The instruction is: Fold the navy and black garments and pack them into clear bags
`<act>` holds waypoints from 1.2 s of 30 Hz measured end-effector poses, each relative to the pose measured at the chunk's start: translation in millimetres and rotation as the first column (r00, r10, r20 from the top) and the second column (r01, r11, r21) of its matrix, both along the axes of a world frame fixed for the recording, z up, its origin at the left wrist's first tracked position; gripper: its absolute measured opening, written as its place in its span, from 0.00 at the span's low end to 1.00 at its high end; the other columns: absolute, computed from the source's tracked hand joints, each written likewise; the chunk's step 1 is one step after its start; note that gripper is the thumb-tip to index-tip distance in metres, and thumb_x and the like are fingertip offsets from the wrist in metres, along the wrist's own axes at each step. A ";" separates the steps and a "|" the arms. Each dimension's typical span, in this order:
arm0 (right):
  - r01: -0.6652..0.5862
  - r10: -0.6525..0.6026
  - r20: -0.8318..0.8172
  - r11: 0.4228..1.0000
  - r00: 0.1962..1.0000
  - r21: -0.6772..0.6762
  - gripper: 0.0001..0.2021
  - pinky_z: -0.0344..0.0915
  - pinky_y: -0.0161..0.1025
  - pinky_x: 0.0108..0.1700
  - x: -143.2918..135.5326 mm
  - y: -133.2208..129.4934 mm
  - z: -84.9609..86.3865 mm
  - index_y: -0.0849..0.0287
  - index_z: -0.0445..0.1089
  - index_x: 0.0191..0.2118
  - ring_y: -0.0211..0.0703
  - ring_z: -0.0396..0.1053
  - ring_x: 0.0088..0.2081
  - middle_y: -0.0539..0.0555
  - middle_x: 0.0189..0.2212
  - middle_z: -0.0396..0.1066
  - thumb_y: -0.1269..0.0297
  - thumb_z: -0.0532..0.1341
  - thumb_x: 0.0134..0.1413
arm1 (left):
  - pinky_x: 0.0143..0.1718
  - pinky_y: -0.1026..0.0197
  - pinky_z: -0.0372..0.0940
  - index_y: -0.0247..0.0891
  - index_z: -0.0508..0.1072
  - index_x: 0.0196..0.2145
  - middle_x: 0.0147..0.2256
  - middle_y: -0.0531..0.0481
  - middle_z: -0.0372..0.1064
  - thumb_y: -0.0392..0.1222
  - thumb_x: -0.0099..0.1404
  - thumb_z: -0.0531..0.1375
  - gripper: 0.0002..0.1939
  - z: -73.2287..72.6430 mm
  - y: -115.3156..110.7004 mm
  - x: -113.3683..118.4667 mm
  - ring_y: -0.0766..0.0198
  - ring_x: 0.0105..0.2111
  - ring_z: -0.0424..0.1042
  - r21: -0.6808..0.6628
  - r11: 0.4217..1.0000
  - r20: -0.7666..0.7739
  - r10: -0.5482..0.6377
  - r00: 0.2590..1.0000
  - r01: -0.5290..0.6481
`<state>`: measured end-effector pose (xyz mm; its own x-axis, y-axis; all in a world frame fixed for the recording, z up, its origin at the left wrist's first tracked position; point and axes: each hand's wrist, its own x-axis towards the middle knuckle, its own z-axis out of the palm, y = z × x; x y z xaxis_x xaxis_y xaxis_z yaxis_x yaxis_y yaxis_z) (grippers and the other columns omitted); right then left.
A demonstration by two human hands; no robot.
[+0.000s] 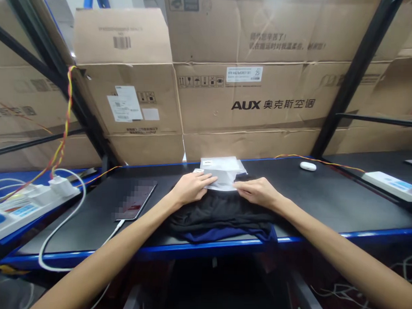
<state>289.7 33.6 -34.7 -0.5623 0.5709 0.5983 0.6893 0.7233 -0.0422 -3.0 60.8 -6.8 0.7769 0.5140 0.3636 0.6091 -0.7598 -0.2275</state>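
Note:
A pile of black fabric (220,211) with a dark blue piece (220,234) under it lies at the front edge of the table. Behind and partly over it is a translucent plastic bag (224,166) with a small white label. My left hand (193,188) rests on the bag's left side and the fabric, fingers spread. On the right, my right hand (257,191) has its fingers pressed together on the bag's near right corner, beside a bit of dark fabric.
A phone (136,201) with a white cable lies left on the black table (326,199). Power strips (390,184) sit at both sides, and a white earbud case (308,166) at the back right. Cardboard boxes (261,111) stand behind the black frame posts.

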 end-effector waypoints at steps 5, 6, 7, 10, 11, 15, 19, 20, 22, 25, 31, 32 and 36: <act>-0.004 0.006 -0.049 0.999 0.999 0.048 0.14 0.73 0.35 0.42 -5.8 -2.4 -0.9 0.53 0.77 0.48 0.44 0.79 0.39 0.51 0.42 0.80 0.63 0.56 0.64 | 0.53 0.57 0.68 0.46 0.69 0.59 0.56 0.51 0.71 0.37 0.66 0.54 0.24 10.7 6.1 -20.0 0.57 0.52 0.73 0.041 0.982 0.206 0.172 0.963 -0.184; -0.015 0.016 -0.041 1.000 0.999 0.028 0.13 0.73 0.36 0.44 -7.1 -2.9 -1.0 0.53 0.77 0.47 0.44 0.79 0.40 0.51 0.43 0.80 0.63 0.56 0.64 | 0.52 0.56 0.69 0.47 0.69 0.59 0.55 0.52 0.71 0.38 0.67 0.54 0.24 12.9 9.3 -25.0 0.56 0.52 0.74 0.028 0.968 0.231 0.238 0.943 -0.251; -0.027 0.027 -0.027 1.000 0.999 0.002 0.13 0.73 0.36 0.46 -8.3 -3.3 -1.1 0.53 0.78 0.46 0.44 0.79 0.42 0.51 0.44 0.79 0.63 0.56 0.63 | 0.51 0.56 0.69 0.48 0.70 0.59 0.55 0.52 0.71 0.39 0.67 0.54 0.24 14.4 13.3 -29.9 0.55 0.52 0.73 0.010 0.948 0.241 0.306 0.921 -0.318; -0.054 0.056 0.013 0.995 0.998 -0.079 0.12 0.71 0.38 0.51 -11.1 -4.3 -1.0 0.53 0.79 0.43 0.45 0.77 0.46 0.52 0.45 0.79 0.63 0.57 0.63 | 0.50 0.55 0.69 0.50 0.72 0.57 0.54 0.53 0.73 0.39 0.65 0.55 0.23 13.0 29.1 -44.3 0.52 0.52 0.73 -0.066 0.870 0.207 0.491 0.846 -0.488; -0.055 0.058 0.023 0.993 0.998 -0.102 0.12 0.71 0.40 0.52 -11.7 -4.4 -0.8 0.53 0.79 0.43 0.46 0.77 0.47 0.53 0.45 0.79 0.62 0.58 0.62 | 0.51 0.55 0.69 0.50 0.73 0.56 0.53 0.52 0.73 0.39 0.64 0.55 0.23 10.5 34.9 -48.7 0.52 0.52 0.73 -0.106 0.844 0.185 0.536 0.823 -0.526; -0.055 0.065 0.039 0.975 0.997 -0.215 0.13 0.67 0.45 0.58 -11.6 -4.1 0.4 0.53 0.78 0.47 0.50 0.72 0.54 0.54 0.48 0.77 0.58 0.58 0.63 | 0.55 0.56 0.66 0.45 0.76 0.52 0.53 0.50 0.73 0.35 0.59 0.55 0.24 -2.3 53.2 -62.1 0.53 0.53 0.72 -0.274 0.811 0.126 0.563 0.817 -0.517; -0.057 0.075 0.039 0.936 0.996 -0.347 0.20 0.63 0.48 0.62 -10.1 -3.2 2.1 0.54 0.73 0.55 0.51 0.68 0.58 0.57 0.57 0.71 0.52 0.56 0.64 | 0.54 0.56 0.67 0.40 0.75 0.53 0.52 0.46 0.74 0.36 0.58 0.56 0.25 -6.1 61.4 -67.1 0.53 0.51 0.73 -0.318 0.825 0.121 0.525 0.843 -0.468; -0.054 0.074 0.038 0.926 0.997 -0.374 0.20 0.62 0.49 0.62 -9.8 -2.9 2.3 0.53 0.72 0.56 0.51 0.67 0.59 0.57 0.58 0.70 0.51 0.56 0.64 | 0.52 0.54 0.68 0.40 0.75 0.53 0.51 0.44 0.75 0.37 0.59 0.56 0.24 -5.5 63.1 -67.3 0.52 0.50 0.74 -0.324 0.823 0.124 0.526 0.841 -0.467; -0.057 0.076 0.030 0.907 0.997 -0.418 0.21 0.60 0.50 0.63 -9.3 -2.3 2.2 0.52 0.72 0.56 0.52 0.65 0.61 0.57 0.59 0.68 0.49 0.55 0.65 | 0.51 0.52 0.69 0.38 0.75 0.51 0.50 0.42 0.75 0.38 0.61 0.54 0.22 -4.2 66.7 -67.2 0.50 0.49 0.74 -0.334 0.819 0.134 0.531 0.837 -0.467; -0.070 0.085 0.012 0.885 0.996 -0.459 0.22 0.57 0.51 0.65 -8.6 -1.5 1.8 0.52 0.71 0.57 0.52 0.62 0.63 0.56 0.61 0.66 0.48 0.55 0.64 | 0.54 0.49 0.67 0.36 0.76 0.50 0.51 0.40 0.74 0.39 0.65 0.51 0.20 -3.1 70.0 -66.3 0.49 0.52 0.72 -0.342 0.821 0.153 0.528 0.836 -0.457; -0.050 0.061 0.003 0.849 0.998 -0.526 0.27 0.49 0.53 0.68 -9.1 -5.0 7.8 0.50 0.64 0.63 0.51 0.50 0.68 0.55 0.66 0.58 0.43 0.53 0.64 | 0.64 0.47 0.56 0.40 0.71 0.56 0.59 0.45 0.67 0.52 0.71 0.51 0.22 0.1 39.8 -56.0 0.52 0.62 0.61 -0.364 0.902 0.232 0.331 0.915 -0.233; -0.037 0.054 0.014 0.839 0.998 -0.543 0.29 0.47 0.54 0.69 -9.4 -6.0 9.4 0.49 0.62 0.65 0.51 0.47 0.69 0.54 0.67 0.55 0.42 0.53 0.64 | 0.65 0.49 0.54 0.41 0.70 0.58 0.60 0.46 0.65 0.54 0.71 0.51 0.24 0.7 30.1 -52.4 0.53 0.63 0.60 -0.380 0.914 0.239 0.248 0.939 -0.144; -0.005 0.068 0.084 0.806 0.994 -0.592 0.33 0.38 0.58 0.70 -10.5 -7.9 11.3 0.43 0.54 0.68 0.54 0.38 0.71 0.51 0.70 0.45 0.39 0.53 0.62 | 0.67 0.50 0.50 0.48 0.63 0.63 0.67 0.49 0.53 0.59 0.70 0.53 0.28 -2.1 -3.0 -37.4 0.54 0.67 0.53 -0.469 0.883 0.106 0.041 0.994 0.013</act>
